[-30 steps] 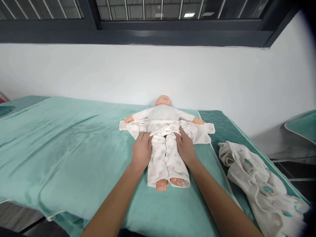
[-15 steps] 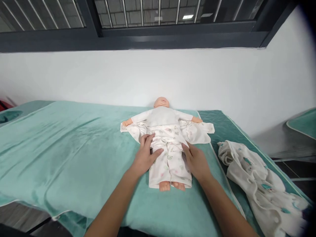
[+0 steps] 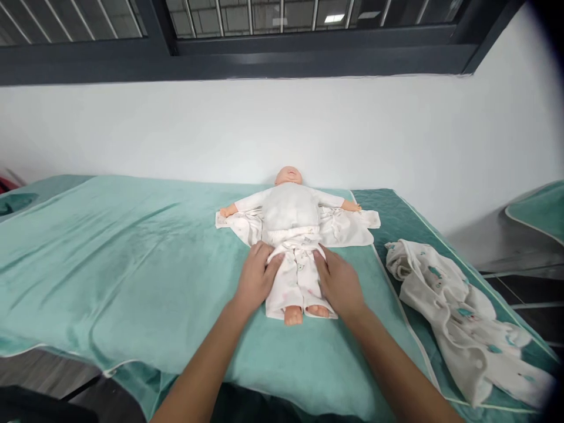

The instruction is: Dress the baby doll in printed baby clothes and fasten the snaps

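A baby doll [image 3: 291, 205] lies on its back with its head toward the wall and its arms spread wide. White printed trousers [image 3: 299, 276] cover its legs, and the feet stick out of the hems. My left hand [image 3: 258, 276] grips the trousers at the hip on the left, thumb on top. On the opposite side my right hand [image 3: 338, 279] pinches the cloth the same way. The fabric bunches between both hands. Beneath the doll's torso and arms a white printed baby top [image 3: 348, 228] is laid out flat.
A green padded cover [image 3: 176, 282] spreads over the table. To the right, a crumpled white cloth with green prints [image 3: 458, 317] lies on a darker green cover [image 3: 374, 202]. A white wall [image 3: 220, 129] rises behind, below a dark window frame [image 3: 308, 56].
Both hands have closed on the trousers, which are now gathered and pulled toward the feet, showing more of the waistband. The view has tilted down slightly.
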{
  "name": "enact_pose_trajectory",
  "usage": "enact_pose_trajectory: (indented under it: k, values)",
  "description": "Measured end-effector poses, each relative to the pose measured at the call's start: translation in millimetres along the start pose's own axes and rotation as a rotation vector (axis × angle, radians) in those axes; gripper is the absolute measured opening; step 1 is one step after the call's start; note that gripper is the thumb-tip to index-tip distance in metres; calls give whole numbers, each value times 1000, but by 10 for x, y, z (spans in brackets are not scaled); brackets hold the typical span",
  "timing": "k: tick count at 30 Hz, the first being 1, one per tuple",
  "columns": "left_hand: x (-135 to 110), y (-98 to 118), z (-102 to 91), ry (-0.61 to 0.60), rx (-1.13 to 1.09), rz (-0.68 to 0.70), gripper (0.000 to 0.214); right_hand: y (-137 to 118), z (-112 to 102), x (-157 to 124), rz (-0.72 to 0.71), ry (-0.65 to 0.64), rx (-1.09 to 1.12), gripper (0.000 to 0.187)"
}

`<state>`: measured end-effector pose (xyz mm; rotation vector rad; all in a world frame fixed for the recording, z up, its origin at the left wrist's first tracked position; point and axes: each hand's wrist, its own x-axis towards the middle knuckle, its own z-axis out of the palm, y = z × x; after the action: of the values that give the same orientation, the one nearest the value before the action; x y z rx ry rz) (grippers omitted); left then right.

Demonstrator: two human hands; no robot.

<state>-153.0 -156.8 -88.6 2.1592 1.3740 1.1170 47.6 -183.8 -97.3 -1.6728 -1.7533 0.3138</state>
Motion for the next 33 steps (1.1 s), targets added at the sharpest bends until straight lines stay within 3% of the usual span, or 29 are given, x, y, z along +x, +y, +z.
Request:
enact_pose_trajectory:
  k: [4,7,10,14,19,23,28,33]
  values:
    - [-240,61,-46,-46,-58,-57,24,40,22,-7,34,17,59,54]
    - [-295,25,-128,-73,-151,-96,20,127,-12,79,-38,82,190,58]
    - [-271,-20,-254,-126,-202,-100,44,237,-85,254,-215,39,241,64]
    - [-215,-45,-375,-347,-199,-67,80,287,-202,498,-352,-48,144,59]
    - [-80,-108,-319,-279,-207,-66,91,192,-298,749,-413,-140,-6,57]
    - [88,-165,-213,-240,-204,-34,87,144,-283,778,-443,-139,-102,39]
    - [177,-204,-131,-181,-149,13,67,142,-153,437,-475,47,-82,10]
    - [126,-223,-95,-118,-61,92,33,165,-108,159,-501,93,-55,11]
